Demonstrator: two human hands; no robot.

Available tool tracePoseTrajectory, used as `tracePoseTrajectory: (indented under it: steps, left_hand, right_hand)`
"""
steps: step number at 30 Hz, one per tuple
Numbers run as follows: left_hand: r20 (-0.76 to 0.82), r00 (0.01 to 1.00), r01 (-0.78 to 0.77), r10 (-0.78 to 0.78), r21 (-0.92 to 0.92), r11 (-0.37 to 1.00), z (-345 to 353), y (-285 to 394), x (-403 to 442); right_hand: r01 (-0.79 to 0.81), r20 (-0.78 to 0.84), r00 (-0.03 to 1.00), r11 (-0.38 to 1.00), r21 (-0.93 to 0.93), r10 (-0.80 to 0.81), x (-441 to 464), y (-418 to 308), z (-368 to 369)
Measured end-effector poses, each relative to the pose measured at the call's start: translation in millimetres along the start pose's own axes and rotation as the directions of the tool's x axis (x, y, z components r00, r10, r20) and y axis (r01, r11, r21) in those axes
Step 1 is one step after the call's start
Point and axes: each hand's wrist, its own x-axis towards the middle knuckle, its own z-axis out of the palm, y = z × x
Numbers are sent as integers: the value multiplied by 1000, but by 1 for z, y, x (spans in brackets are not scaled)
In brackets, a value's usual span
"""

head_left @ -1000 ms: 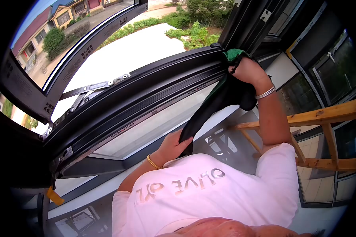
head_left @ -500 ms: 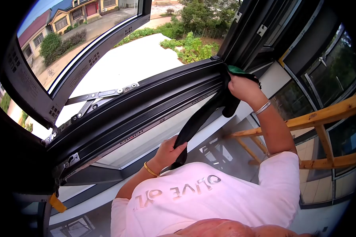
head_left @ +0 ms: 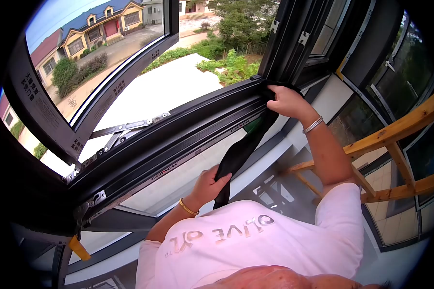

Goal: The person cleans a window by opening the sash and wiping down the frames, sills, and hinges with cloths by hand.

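Note:
A long black cloth [head_left: 243, 150] with a small green patch stretches between my two hands. Its lower part is gripped by my left hand [head_left: 208, 187], fingers closed round it, in front of the shirt. At the corner where the black window frame [head_left: 193, 132] meets its upright, my right hand [head_left: 290, 104] presses the cloth's bunched upper end against the frame, fingers closed on it. The cloth hides part of the frame's inner edge and the fingertips. To the left, the window sash [head_left: 94, 113] stands swung outward on a metal hinge arm [head_left: 130, 125].
A wooden ladder-like frame [head_left: 386, 139] stands at the right, close to my right arm. A yellow tag [head_left: 79, 248] hangs at the lower left corner of the window. Dark glazed panels [head_left: 357, 127] line the right side. Outside are a white ledge, plants and houses.
My right hand has turned flatter over the frame corner. The green patch has gone from beside that hand and now shows lower on the cloth. The view has shifted slightly.

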Motion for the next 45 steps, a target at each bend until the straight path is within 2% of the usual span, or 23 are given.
tracePoseTrajectory:
  steps: [3,4,6,8,9,11,13,15,17,19,21,22,23,24,27,29,33,35,38,40,41,43,45]
  left_hand:
    - [71,995,-74,76,-26,997,7,13,8]
    - [112,989,-99,101,-17,995,7,16,8]
    - [131,981,-151,142,62,987,4,19,7]
    - [130,969,-230,210,172,958,1,25,3]
    - [99,975,-214,198,195,957,2,16,-2]
    - [47,980,-200,194,202,959,-1,12,-12]
    - [31,982,-189,186,167,968,-2,23,-18]
    - [-12,976,-215,218,130,968,0,26,-19]
    - [0,981,-194,195,107,975,4,20,-20]
    - [-13,989,-144,145,77,987,9,13,-19]
    - [-45,988,-144,148,78,986,14,13,-20]
    - [-86,987,-131,138,74,989,15,14,-22]
    - [-85,986,-137,144,85,987,14,13,-24]
    - [-120,986,-107,114,64,992,13,13,-25]
    - [-200,975,-91,101,61,994,13,8,-27]
    - [-229,963,-121,140,95,988,14,10,-28]
    - [-145,986,-54,78,162,985,13,18,-20]
    - [-75,980,-156,182,264,952,20,20,-9]
    - [-24,976,-199,215,283,938,26,22,-1]
    - [15,974,-223,227,264,938,29,20,0]
    - [7,974,-221,227,266,938,30,16,0]
    - [-40,988,-141,152,198,970,32,9,-2]
    - [-55,992,-104,115,170,980,35,11,-1]
  right_hand:
    - [-9,-56,998,975,-222,-4,-12,-8,6]
    - [-10,-58,998,977,-215,-3,-12,-8,4]
    - [-88,-21,996,943,-320,86,-10,-10,0]
    - [5,-70,997,982,-191,-19,3,5,1]
    - [62,-99,992,994,-93,-71,12,16,3]
    - [68,-21,997,989,-128,-71,22,11,0]
    - [108,-31,993,982,-156,-115,17,-11,6]
    - [343,-129,925,932,-120,-357,11,-35,15]
    - [438,-172,868,881,-181,-467,-3,-68,30]
    - [453,-122,870,873,-181,-477,-30,-101,37]
    - [472,-173,846,859,-198,-504,-50,-108,60]
    - [529,-375,711,804,-272,-595,-51,-100,75]
    - [562,-543,524,746,-358,-656,-51,-89,90]
    - [539,-584,503,759,-365,-637,-54,-79,95]
    - [260,-575,694,895,-362,-433,-57,-43,110]
    - [173,-626,679,912,-371,-383,-47,-16,104]
    - [-89,-534,829,905,-416,-164,-29,37,84]
    - [-73,-469,861,865,-497,-197,-29,49,76]
    - [-88,-396,909,867,-490,-131,-26,47,72]
    - [-10,-439,896,984,-179,-71,-20,51,66]
    - [-1,-436,896,984,-181,-79,-18,49,64]
    - [32,-430,903,994,100,14,-19,43,62]
    - [83,-426,904,989,121,-23,-23,29,65]
